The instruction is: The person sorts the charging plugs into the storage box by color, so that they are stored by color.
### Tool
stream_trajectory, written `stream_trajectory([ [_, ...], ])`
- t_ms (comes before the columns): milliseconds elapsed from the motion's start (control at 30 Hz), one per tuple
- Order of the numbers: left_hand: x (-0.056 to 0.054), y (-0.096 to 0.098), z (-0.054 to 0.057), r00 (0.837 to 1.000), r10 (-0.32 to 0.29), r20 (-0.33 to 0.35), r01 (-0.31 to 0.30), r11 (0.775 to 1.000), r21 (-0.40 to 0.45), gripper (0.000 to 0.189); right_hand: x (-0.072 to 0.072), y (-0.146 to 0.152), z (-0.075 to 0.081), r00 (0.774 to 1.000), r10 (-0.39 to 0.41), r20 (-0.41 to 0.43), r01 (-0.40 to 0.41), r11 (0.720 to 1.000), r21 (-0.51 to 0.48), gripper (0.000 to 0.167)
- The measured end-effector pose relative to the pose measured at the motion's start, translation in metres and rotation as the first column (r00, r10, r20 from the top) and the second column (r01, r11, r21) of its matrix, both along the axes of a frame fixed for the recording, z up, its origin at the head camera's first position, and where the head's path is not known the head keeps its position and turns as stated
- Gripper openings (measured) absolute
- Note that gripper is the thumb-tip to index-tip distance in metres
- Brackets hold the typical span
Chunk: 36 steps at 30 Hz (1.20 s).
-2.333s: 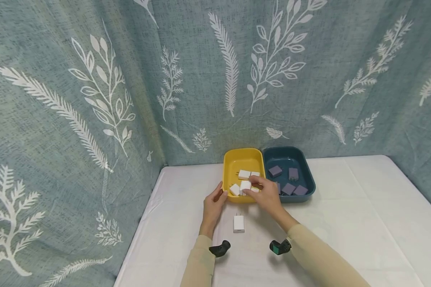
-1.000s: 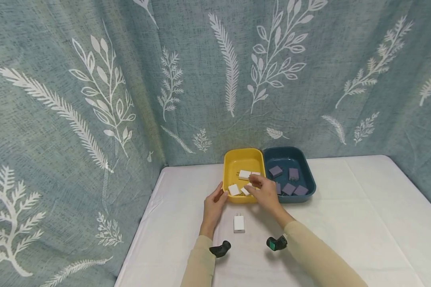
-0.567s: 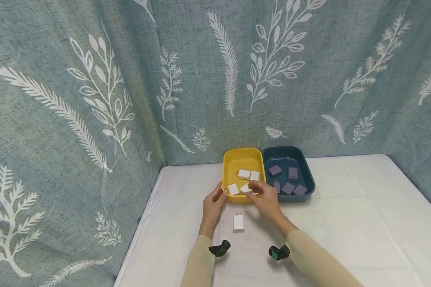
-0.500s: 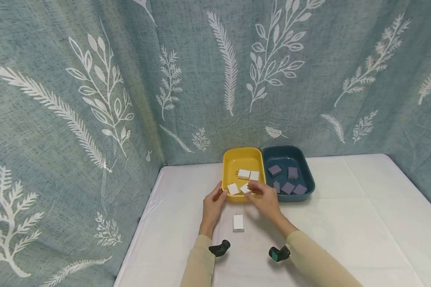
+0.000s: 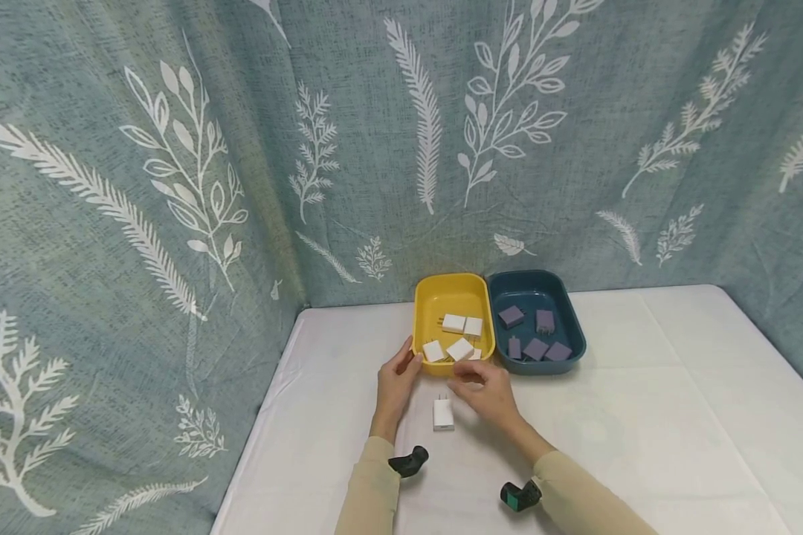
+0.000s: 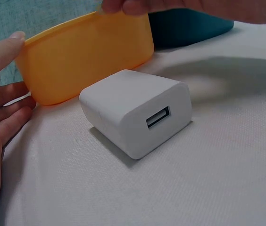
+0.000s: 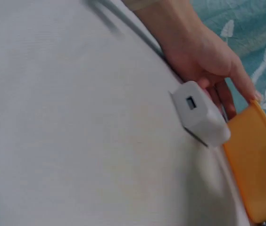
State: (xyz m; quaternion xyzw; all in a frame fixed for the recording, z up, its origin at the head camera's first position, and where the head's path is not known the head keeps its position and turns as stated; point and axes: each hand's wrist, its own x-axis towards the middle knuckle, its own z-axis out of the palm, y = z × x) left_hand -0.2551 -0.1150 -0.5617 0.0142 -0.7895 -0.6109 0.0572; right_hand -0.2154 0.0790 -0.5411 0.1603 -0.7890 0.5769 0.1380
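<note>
My left hand (image 5: 396, 386) holds the front left corner of a yellow tray (image 5: 448, 282), thumb at the rim and fingers along the outer wall. Several white USB chargers (image 5: 459, 349) lie in that tray, some with metal prongs showing. Just in front of its near wall is my right hand (image 5: 487, 394), thumb and fingers bent and apart, nothing between them. On the white tabletop between the hands lies one more white charger (image 5: 443, 416), prongs toward the tray. Its USB port faces the camera in the left wrist view, where the charger (image 6: 128, 108) fills the middle.
A dark blue tray (image 5: 531, 279) stands right against the yellow one, with several purple chargers (image 5: 535, 349) in it. Behind both hangs a leaf-patterned curtain (image 5: 361, 148), which also closes off the left side. The white table (image 5: 676, 401) stretches off to the right.
A white charger that my right hand held has been let go in the yellow tray. The hand has since drawn back over the near rim toward the charger on the table. The left hand stays put.
</note>
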Motion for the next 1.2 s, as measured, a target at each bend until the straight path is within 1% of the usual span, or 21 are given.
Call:
stream_trajectory([
  [167,-0.001,0.0,-0.002,1.0,0.004,-0.002,-0.004,1.0,-0.002,0.05,0.004,-0.002,-0.008,0.995,0.097,0.019,-0.098,0.995,0.025,0.034],
  [267,-0.002,0.0,-0.002,1.0,0.001,-0.003,-0.001,1.0,0.008,0.049,0.005,-0.003,-0.012,0.991,0.131,0.013,-0.132,0.99,0.059,0.036],
  [433,-0.002,-0.001,-0.002,1.0,-0.002,-0.005,0.002,1.0,0.01,0.049,0.007,-0.004,-0.017,0.992,0.128,0.016,-0.129,0.979,0.159,0.042],
  [533,-0.002,-0.001,-0.002,1.0,-0.001,-0.007,0.001,1.0,0.007,0.05,0.009,-0.004,-0.019,0.991,0.13,0.035,-0.134,0.967,0.216,0.046],
  [633,-0.002,0.0,-0.002,1.0,0.002,-0.01,-0.002,1.0,0.007,0.049,0.011,-0.004,-0.019,0.989,0.145,0.036,-0.149,0.955,0.258,0.049],
  [733,-0.002,0.0,-0.001,1.0,0.001,-0.018,-0.001,1.0,0.005,0.05,0.013,-0.004,-0.019,0.987,0.163,0.0,-0.156,0.942,0.296,0.05],
  [867,-0.001,0.0,-0.001,0.999,-0.004,-0.034,0.003,1.0,-0.003,0.052,0.014,-0.003,-0.023,0.985,0.174,-0.018,-0.159,0.935,0.317,0.049],
  [933,-0.001,0.0,-0.001,0.999,-0.005,-0.041,0.005,1.0,-0.005,0.052,0.014,-0.003,-0.024,0.984,0.178,-0.012,-0.166,0.935,0.312,0.049],
  [1033,-0.001,0.0,-0.001,1.0,-0.002,-0.028,0.002,1.0,0.001,0.051,0.015,-0.002,-0.024,0.983,0.185,-0.003,-0.175,0.935,0.308,0.05],
  [1200,-0.002,0.0,-0.002,1.0,0.002,-0.01,-0.002,1.0,0.001,0.051,0.016,-0.002,-0.024,0.984,0.178,0.009,-0.171,0.93,0.327,0.05],
])
